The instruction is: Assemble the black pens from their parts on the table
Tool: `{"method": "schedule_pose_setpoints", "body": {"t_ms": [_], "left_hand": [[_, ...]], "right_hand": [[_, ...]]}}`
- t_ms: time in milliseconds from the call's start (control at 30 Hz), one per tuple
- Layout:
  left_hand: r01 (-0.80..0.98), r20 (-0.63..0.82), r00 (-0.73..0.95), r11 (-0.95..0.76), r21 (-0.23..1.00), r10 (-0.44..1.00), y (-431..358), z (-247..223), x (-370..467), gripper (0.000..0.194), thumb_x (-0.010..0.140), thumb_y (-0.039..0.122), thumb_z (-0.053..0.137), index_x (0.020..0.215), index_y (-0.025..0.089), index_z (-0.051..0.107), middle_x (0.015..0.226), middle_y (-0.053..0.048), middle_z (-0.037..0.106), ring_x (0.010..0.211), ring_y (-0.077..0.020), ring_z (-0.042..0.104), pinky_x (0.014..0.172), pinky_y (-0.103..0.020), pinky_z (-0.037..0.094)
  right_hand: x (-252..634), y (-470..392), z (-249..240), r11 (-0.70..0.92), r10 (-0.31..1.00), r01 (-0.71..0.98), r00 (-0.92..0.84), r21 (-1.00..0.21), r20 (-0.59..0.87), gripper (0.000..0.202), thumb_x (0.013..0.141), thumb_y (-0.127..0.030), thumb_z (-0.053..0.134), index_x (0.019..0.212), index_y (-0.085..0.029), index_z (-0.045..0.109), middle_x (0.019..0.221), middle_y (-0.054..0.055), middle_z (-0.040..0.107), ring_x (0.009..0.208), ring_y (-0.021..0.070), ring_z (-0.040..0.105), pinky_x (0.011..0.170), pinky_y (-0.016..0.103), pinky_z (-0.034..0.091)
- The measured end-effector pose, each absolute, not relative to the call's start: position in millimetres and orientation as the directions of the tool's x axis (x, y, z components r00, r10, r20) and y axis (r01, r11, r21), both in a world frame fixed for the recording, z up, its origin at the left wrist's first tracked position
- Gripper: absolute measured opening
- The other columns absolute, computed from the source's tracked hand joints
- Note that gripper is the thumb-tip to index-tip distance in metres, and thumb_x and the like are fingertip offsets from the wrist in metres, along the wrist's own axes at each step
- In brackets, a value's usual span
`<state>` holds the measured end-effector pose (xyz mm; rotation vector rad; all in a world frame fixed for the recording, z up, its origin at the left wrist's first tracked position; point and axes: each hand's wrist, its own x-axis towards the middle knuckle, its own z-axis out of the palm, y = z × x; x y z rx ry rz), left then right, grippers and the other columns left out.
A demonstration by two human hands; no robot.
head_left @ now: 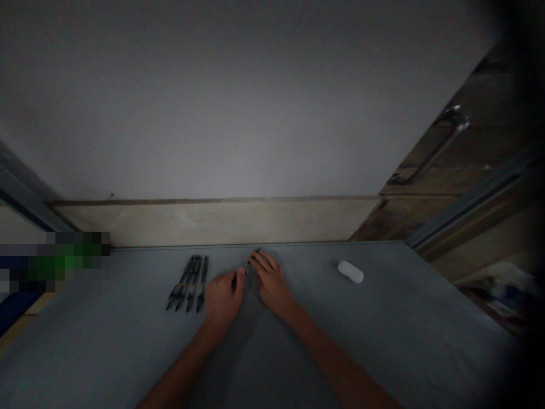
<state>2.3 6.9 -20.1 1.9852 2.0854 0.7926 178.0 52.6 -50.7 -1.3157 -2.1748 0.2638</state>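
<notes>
Several black pens (187, 284) lie side by side on the grey tabletop, just left of my left hand (223, 295). That hand is closed, its thumb uppermost, around something dark that is mostly hidden in the fingers. Close by on the right, my right hand (269, 279) has its fingers bent down towards the tabletop, the thumb out of sight. Small dark bits show at its fingertips, too small and dim to name. The two hands are a little apart. Farther right lies a white oblong object with rounded ends (351, 271), touched by neither hand.
The grey tabletop (128, 352) meets a pale wall (238, 113) with a light tiled strip at its base. A metal handle (434, 150) is fixed on the brown tiling at right. Blurred items (506, 292) lie beyond the right edge. The left edge is pixelated.
</notes>
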Motion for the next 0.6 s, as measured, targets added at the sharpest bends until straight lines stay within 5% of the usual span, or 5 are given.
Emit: {"method": "schedule_pose_setpoints", "body": {"t_ms": [233,333,467,600], "left_hand": [[0.87,0.296,-0.093,-0.067,0.489,0.951,4.7,-19.5,4.1,0.052,0.119,0.038,0.048,0.077,0.023,0.076,0.079,-0.011,0.085,0.074,-0.0265,0.079,0.072,-0.035,0.048],[0.871,0.303,-0.084,-0.078,0.486,0.949,3.5,-18.6,4.8,0.049,0.116,0.041,0.056,0.075,0.024,0.075,0.076,-0.01,0.083,0.075,-0.0263,0.079,0.072,-0.034,0.049],[0.889,0.298,-0.073,-0.073,0.452,0.952,2.9,-17.7,5.1,0.042,0.111,0.042,0.069,0.073,0.025,0.074,0.077,-0.009,0.082,0.08,-0.0278,0.081,0.074,-0.034,0.052],[0.901,0.291,-0.065,-0.069,0.429,0.955,2.7,-16.8,5.4,0.039,0.109,0.045,0.073,0.075,0.025,0.076,0.079,-0.01,0.083,0.084,-0.0304,0.083,0.075,-0.035,0.054]], "right_hand": [[179.7,51.5,-49.6,0.532,0.826,0.743,-0.347,-0.407,0.445,0.087,0.081,0.011,0.05,0.152,-0.028,0.079,0.149,0.012,0.079,0.143,0.0319,0.07,0.126,0.054,0.061],[180.3,51.8,-50.3,0.48,0.843,0.771,-0.275,-0.418,0.462,0.081,0.085,0.009,0.049,0.149,-0.028,0.081,0.142,0.013,0.078,0.135,0.0321,0.072,0.122,0.053,0.064],[179.5,51.1,-50.4,0.406,0.869,0.819,-0.209,-0.406,0.448,0.072,0.09,0.008,0.051,0.144,-0.027,0.083,0.152,0.015,0.078,0.149,0.0353,0.066,0.126,0.058,0.058],[179.7,51.9,-49.7,0.349,0.903,0.82,-0.165,-0.454,0.396,0.051,0.102,-0.002,0.053,0.131,-0.025,0.087,0.137,0.017,0.084,0.133,0.0379,0.074,0.117,0.06,0.061]]}}
